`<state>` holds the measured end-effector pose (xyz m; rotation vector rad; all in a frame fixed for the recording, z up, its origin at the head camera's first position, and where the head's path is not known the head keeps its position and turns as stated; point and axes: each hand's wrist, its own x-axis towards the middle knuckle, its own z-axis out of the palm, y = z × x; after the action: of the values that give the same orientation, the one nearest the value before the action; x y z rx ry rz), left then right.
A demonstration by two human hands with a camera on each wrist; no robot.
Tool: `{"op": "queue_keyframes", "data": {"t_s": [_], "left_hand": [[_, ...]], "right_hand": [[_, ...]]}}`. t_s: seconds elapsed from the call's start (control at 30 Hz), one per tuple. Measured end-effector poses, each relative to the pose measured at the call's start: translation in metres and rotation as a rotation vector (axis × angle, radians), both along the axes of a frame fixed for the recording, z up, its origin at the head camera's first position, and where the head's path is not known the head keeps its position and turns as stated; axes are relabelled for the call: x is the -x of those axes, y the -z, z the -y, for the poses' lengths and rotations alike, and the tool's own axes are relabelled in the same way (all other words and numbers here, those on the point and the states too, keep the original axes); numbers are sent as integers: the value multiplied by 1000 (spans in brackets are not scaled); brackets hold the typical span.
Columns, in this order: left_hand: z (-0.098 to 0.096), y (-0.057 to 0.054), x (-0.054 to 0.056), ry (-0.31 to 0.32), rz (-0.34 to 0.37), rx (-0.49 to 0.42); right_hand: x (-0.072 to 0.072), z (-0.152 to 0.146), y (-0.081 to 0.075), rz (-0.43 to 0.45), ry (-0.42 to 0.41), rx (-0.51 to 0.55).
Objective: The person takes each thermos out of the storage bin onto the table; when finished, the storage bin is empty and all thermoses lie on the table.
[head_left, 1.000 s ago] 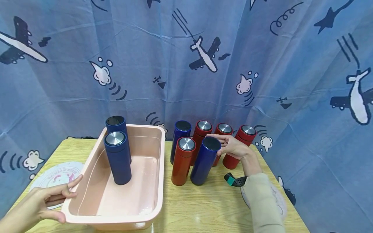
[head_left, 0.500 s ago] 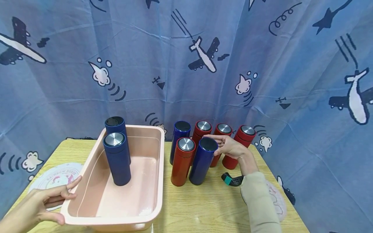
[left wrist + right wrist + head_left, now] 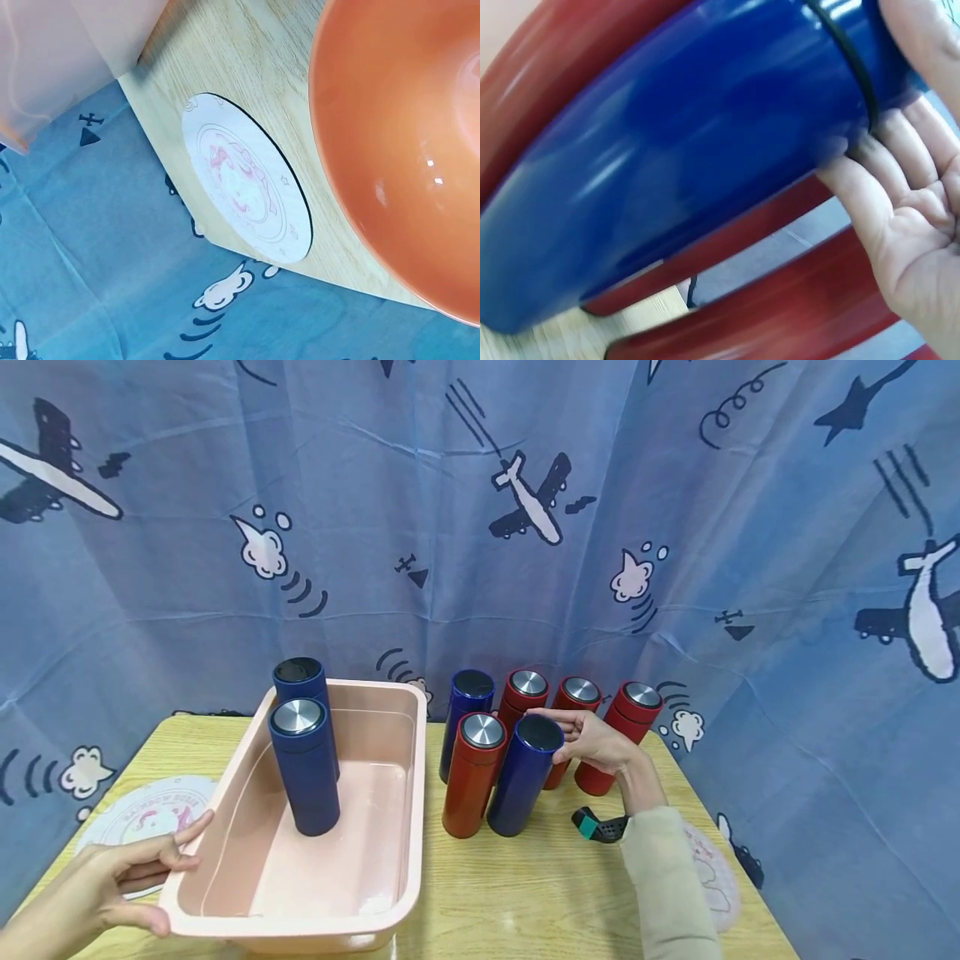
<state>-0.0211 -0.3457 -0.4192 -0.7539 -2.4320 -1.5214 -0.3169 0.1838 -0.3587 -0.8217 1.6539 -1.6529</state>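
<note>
My left hand [image 3: 138,878] grips the front left corner of a pink plastic tub [image 3: 417,793]. Upright inside the tub are two dark blue thermos flasks, the nearer one silver-topped [image 3: 306,777] and the other black-topped [image 3: 296,670]. Across the table, my right hand [image 3: 592,739] holds a glossy blue thermos [image 3: 521,789] near its black lid, thumb on one side and fingers on the other. This thermos leans slightly right, its base by a red thermos [image 3: 471,785]. The right wrist view shows the fingers [image 3: 862,191] against its upper body. My left hand is hidden in the left wrist view.
Behind stand another blue thermos [image 3: 468,693] and several red ones, including one at far right [image 3: 628,714]. A black strap with a green patch [image 3: 598,825] lies near my right sleeve. Round mats [image 3: 161,810] lie at both sides. A large orange rounded surface [image 3: 397,150] fills the left wrist view's right.
The top of the held blue thermos has shifted a little left with my right hand, so it leans less. My left hand stays on the tub.
</note>
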Motion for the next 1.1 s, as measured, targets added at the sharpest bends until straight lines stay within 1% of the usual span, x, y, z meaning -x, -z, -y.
{"op": "queue_keyframes", "data": {"t_s": [0.23, 0.37, 0.6, 0.73, 0.87, 0.93, 1.0, 1.1], "left_hand": [[-1, 0, 1, 9, -13, -16], [-2, -1, 1, 17, -2, -27], [-4, -4, 0, 16, 30, -31], [-3, -5, 0, 26, 43, -39], [-3, -3, 1, 42, 35, -44], [-2, -2, 1, 49, 20, -39], [-4, -2, 1, 41, 6, -22], [-4, -2, 0, 27, 5, -11]], "right_hand": [[-3, -2, -2, -70, 54, -80], [-3, -2, -4, -96, 57, -108], [-2, -6, -2, -91, 2, -49], [-1, -10, -1, -105, 25, -59], [1, -17, 1, -118, 26, -50], [1, -20, 2, -111, 13, -23], [2, -25, 3, -104, 1, 10], [1, -31, 5, -91, 6, 23]]}}
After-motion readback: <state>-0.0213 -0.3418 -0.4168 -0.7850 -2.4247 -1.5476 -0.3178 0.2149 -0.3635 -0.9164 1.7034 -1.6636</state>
